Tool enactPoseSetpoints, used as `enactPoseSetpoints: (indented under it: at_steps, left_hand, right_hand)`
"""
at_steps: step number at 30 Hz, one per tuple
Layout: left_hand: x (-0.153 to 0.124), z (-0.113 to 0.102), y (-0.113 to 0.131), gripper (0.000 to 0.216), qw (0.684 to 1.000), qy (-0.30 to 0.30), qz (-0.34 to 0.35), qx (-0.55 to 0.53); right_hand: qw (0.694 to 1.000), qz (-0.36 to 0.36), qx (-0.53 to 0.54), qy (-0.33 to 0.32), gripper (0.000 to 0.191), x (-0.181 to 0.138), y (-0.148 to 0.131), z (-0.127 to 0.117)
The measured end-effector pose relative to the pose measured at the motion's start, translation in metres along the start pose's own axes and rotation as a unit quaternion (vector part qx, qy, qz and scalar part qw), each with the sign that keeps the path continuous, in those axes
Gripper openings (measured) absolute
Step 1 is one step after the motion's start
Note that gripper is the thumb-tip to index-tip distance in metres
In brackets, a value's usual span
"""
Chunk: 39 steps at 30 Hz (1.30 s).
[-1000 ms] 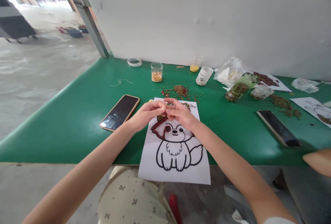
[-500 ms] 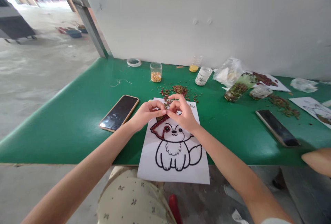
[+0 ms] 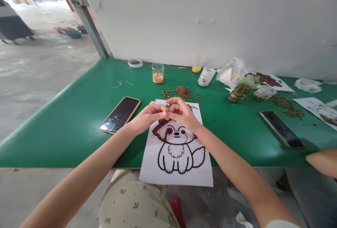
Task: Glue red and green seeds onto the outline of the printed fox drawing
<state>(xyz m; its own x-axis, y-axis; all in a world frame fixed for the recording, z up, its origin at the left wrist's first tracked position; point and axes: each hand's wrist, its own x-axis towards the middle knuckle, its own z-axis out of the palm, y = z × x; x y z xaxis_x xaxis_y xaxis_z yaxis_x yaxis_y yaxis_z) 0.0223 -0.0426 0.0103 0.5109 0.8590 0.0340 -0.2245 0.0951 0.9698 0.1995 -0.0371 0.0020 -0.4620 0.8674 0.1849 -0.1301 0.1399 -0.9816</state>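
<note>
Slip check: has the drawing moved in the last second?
No. The drawing overhangs the table at its near edge as before, no visible slide either way.

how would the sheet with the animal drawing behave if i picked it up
Probably floppy: the sheet looks like thin paper. The seeds on its far end might slide off if tilted. Its near end overhangs the table, so may lift easily.

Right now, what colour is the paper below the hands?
The paper is white, clearest in the head view.
</note>
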Motion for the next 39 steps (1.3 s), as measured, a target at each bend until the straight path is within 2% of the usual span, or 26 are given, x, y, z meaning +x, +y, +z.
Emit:
enactPoseSetpoints:
  at_steps: [10,15,19,22,26,35,39]
  left_hand:
    - [-0.0002,0.0001,0.0039,0.023,0.999,0.001,-0.017,-0.047]
    - [0.0001,-0.0004,0.005,0.022,0.999,0.016,-0.01,-0.032]
    - [0.0001,0.0,0.0058,0.019,0.998,0.05,-0.005,-0.04]
    - [-0.0002,-0.0002,0.0056,0.019,0.997,0.062,-0.008,-0.037]
    - [-0.0005,-0.0007,0.006,0.019,0.997,0.069,-0.014,-0.024]
    - [0.0001,0.0,0.0069,0.026,0.998,0.053,-0.026,-0.017]
    - [-0.0007,-0.0006,0.0057,0.031,0.999,0.024,-0.037,-0.022]
  right_hand:
    - [1.0,0.016,0.026,0.005,0.038,0.0006,-0.0019,-0.0004]
    - [1.0,-0.008,0.025,0.01,0.024,0.0016,0.0011,-0.003]
    - [0.999,-0.045,-0.008,0.028,0.014,0.0002,0.0022,-0.0036]
    - [0.994,-0.077,-0.052,0.053,0.013,-0.0023,0.0023,-0.0041]
    - [0.987,-0.083,-0.11,0.077,0.014,-0.0046,0.001,-0.0052]
    - [0.976,-0.057,-0.176,0.119,0.014,-0.0033,-0.0036,-0.005]
    - [0.962,-0.073,-0.223,0.138,0.011,-0.002,-0.0015,-0.0079]
